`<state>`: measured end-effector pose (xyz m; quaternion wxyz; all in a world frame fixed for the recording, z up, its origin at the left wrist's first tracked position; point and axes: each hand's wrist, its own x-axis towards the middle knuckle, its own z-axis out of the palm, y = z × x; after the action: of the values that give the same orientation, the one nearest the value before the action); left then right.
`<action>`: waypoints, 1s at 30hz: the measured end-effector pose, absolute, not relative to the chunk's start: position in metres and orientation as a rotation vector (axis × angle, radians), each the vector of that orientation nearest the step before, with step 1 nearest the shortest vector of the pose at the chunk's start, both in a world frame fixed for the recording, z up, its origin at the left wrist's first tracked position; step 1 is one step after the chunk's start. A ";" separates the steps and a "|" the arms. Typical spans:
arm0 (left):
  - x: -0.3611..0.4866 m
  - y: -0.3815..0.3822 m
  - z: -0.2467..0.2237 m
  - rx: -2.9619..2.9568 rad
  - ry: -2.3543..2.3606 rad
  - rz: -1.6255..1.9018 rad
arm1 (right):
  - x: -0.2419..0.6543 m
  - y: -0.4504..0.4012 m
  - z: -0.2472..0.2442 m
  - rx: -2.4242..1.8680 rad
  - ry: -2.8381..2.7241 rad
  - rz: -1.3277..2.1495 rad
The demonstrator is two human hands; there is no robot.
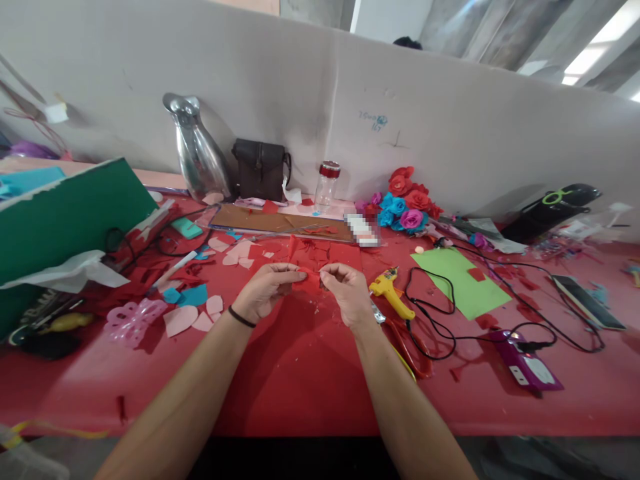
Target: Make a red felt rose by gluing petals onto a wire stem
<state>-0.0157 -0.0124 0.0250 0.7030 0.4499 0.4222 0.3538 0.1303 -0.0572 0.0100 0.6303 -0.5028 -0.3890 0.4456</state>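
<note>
Pinching the near-left edge of a small, thin red paper-like piece (pixel 312 280) between thumb and fingertips of left hand (pixel 267 291), with a thin black band (pixel 242 318) around the wrist. Pinching the opposite edge of the same piece between thumb and forefinger of right hand (pixel 349 291). Held level between both sets of fingertips, at centre, above a red-covered table (pixel 290 387); exact outline of piece too small to tell.

Just beyond the hands: lying loose, flat red paper scraps (pixel 313 252); farther back, a long brown rectangular board (pixel 275 222). Just right of right hand: lying on its side, a yellow plastic glue gun (pixel 394 293) with black cord; partly hidden by the forearm, scissors with red looped handles (pixel 421 353). Farther right: lying flat, a lime-green paper sheet (pixel 463 283); near the table's front, a purple box-shaped power strip (pixel 527 365).

Left of left hand: scattered, pale pink petal-shaped cutouts (pixel 181 321), with blue paper scraps (pixel 193 295) near them; beyond those, a translucent pink openwork plastic piece (pixel 134 321). At back, right of centre: bunched together, red, blue and magenta rose-like flowers (pixel 407 201).
</note>
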 end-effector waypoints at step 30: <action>-0.042 0.019 -0.001 1.342 1.496 1.169 | 0.123 -0.051 -0.007 -1.246 -0.678 0.848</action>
<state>-0.0424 0.0187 -0.0005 0.3969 0.5299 0.5906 0.4613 0.1225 -0.0513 -0.0071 0.6777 -0.5546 -0.3016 0.3772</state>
